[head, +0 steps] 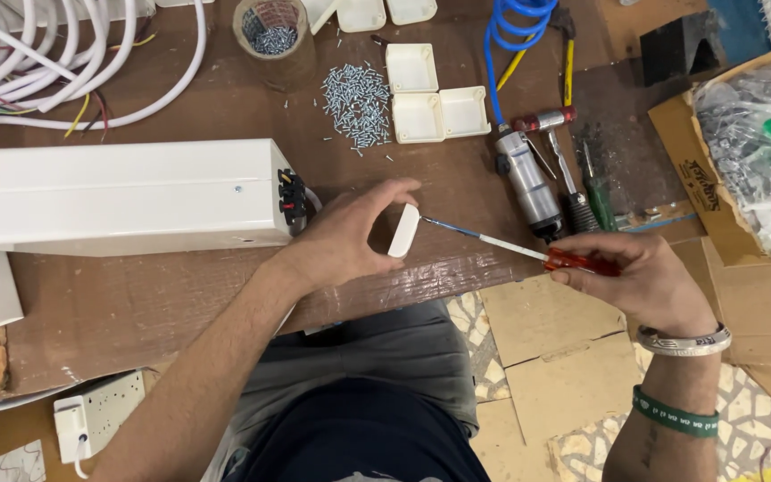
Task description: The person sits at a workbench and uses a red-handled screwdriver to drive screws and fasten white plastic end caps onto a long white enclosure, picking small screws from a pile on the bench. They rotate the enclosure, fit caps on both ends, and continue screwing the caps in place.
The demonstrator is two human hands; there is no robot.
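Left hand: fingers curled around a small white plastic cap, pinched between thumb and fingertips, held just above the front edge of the brown workbench. The cap's long axis runs near upright, leaning slightly right at the top.

Right hand: closed in a fist-like grip on the red handle of a screwdriver. The screwdriver's long axis lies nearly level, handle at right, blade pointing left and a little up, its tip touching the cap.

Long white metal housing: lies across the bench, left of the hand, with a black and red terminal block at its right end.

Loose silver screws: a heap mid-bench. More sit inside a brown tape roll.

Three square white boxes: clustered just right of the screws.

Cardboard carton: far right, brown, holding clear plastic bags of small parts and a green-handled tool.

White socket strip: lower left, below the bench edge.
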